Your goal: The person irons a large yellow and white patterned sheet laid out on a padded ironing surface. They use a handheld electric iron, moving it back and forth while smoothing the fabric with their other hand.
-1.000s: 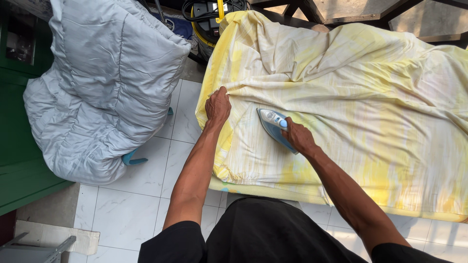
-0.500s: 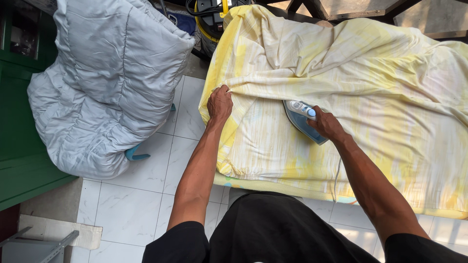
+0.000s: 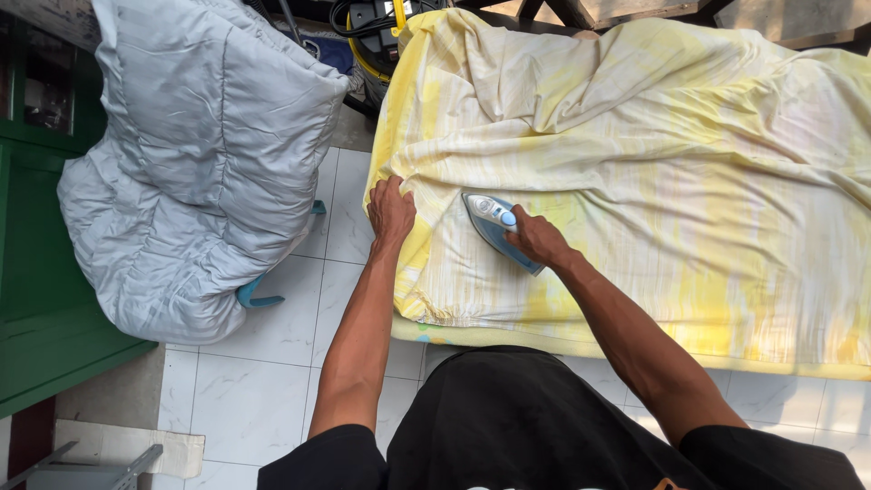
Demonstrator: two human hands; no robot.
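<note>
A pale yellow and white sheet lies rumpled over a padded ironing surface. My right hand grips the handle of a blue and white clothes iron, whose soleplate rests flat on the sheet near its left end, tip pointing away from me. My left hand presses down on the sheet's left edge and pinches the cloth there, a hand's width left of the iron.
A big grey quilted bundle fills a blue-legged seat on the left. A green cabinet stands at the far left. White floor tiles run between. A black and yellow machine with cables sits behind the sheet.
The iron slid right across the sheet, then came back left toward my left hand. My left hand has stayed on the sheet's edge.
</note>
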